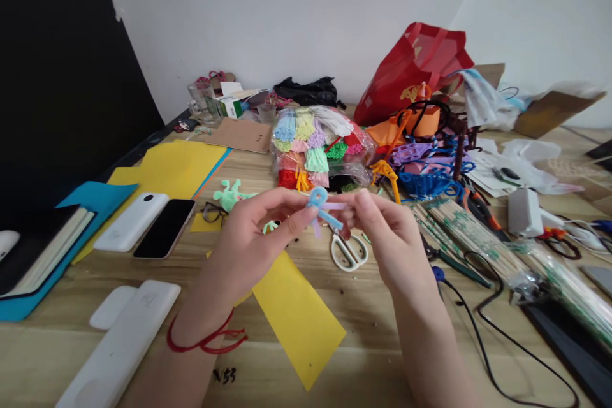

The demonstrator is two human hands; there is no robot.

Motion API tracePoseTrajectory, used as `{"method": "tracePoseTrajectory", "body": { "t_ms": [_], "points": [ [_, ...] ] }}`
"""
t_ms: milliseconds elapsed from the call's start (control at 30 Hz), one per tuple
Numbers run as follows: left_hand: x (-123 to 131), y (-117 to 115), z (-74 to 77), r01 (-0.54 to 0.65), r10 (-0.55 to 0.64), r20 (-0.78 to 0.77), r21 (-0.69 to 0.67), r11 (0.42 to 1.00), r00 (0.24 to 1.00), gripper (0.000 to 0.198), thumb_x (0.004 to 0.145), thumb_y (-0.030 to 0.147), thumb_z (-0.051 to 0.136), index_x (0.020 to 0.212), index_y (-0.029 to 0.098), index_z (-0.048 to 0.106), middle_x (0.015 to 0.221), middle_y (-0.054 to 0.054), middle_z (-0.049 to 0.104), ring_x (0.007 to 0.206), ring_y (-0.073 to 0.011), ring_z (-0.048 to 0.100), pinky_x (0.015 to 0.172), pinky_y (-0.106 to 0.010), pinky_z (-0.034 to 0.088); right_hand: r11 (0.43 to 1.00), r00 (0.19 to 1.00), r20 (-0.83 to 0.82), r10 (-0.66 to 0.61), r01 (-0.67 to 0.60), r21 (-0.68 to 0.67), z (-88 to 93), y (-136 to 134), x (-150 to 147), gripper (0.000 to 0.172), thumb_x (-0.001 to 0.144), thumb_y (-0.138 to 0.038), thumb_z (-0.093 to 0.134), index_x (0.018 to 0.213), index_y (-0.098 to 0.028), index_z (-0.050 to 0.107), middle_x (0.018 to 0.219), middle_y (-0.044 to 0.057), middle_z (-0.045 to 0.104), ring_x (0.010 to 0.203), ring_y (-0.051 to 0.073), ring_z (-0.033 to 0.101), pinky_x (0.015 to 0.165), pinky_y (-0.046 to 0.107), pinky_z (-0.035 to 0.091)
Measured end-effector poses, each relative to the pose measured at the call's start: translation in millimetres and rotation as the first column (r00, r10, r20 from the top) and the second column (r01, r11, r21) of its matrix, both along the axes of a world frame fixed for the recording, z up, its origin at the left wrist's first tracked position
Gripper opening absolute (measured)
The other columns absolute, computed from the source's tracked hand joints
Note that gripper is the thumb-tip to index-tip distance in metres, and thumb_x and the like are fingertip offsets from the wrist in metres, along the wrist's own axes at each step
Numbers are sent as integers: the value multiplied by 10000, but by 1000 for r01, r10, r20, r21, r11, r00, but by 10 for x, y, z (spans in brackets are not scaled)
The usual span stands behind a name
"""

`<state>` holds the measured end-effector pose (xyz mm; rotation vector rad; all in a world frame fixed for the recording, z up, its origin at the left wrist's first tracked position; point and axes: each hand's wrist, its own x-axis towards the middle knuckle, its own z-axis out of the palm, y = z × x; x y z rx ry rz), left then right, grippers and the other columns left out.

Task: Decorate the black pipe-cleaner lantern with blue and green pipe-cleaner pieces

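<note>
A light blue pipe cleaner (317, 197), bent into a loop with crossed ends, is pinched by my left hand (272, 223). A lilac pipe cleaner (335, 206) passes through or behind it; I cannot tell which. The fingers of my right hand (380, 223) close on the lilac one's right end. Both hands hover over the table, their fingertips close together. Below them lie white-handled scissors (349, 252) and a yellow paper strip (299, 315). Just behind my left hand is a green fuzzy figure (231, 193), partly covered.
A plastic bag of coloured pipe cleaners (315, 146) lies behind my hands. On the right are pliers (478, 207), bundled sticks (471, 229), a black cable (471, 319) and a red bag (406, 70). A phone (165, 228) and a white power bank (131, 222) lie left.
</note>
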<state>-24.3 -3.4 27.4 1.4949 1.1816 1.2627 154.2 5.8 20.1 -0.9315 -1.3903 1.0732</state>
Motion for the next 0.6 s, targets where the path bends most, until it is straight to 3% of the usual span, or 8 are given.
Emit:
{"method": "tracePoseTrajectory", "body": {
  "t_ms": [167, 400, 600],
  "points": [
    [3, 2, 13, -51, 54, -40, 64, 997, 998, 178, 802, 402, 777, 793, 232, 724, 787, 1, 726, 745, -164, 667, 677, -250, 549, 998, 999, -36, 41, -42, -44, -15, -8, -33, 210, 756, -411, 827, 756, -211, 762, 666, 9, 744, 592, 139, 675, 535, 235, 545],
    [35, -6, 28, -65, 65, 48, -8, 998, 997, 223, 804, 437, 782, 788, 221, 732, 805, -4, 736, 773, -159, 661, 699, -240, 526, 993, 992, -106, 69, -78, -83, -38, 23, -45, 135, 744, -311, 829, 735, -206, 744, 670, 3, 751, 583, 118, 671, 563, 224, 549],
    [-98, 55, -16, 52, -50, 59, -27, 998, 997, 558, 961, 655, 440, 1236, 239, 691, 1156, -87, 750, 995, -219, 697, 835, -300, 537, 991, 993, -118, 5, -20, -131, -71, 91, -58, 244, 702, -402, 845, 677, -198, 714, 571, -18, 670, 488, 89, 543, 481, 218, 451]
  ]
}}
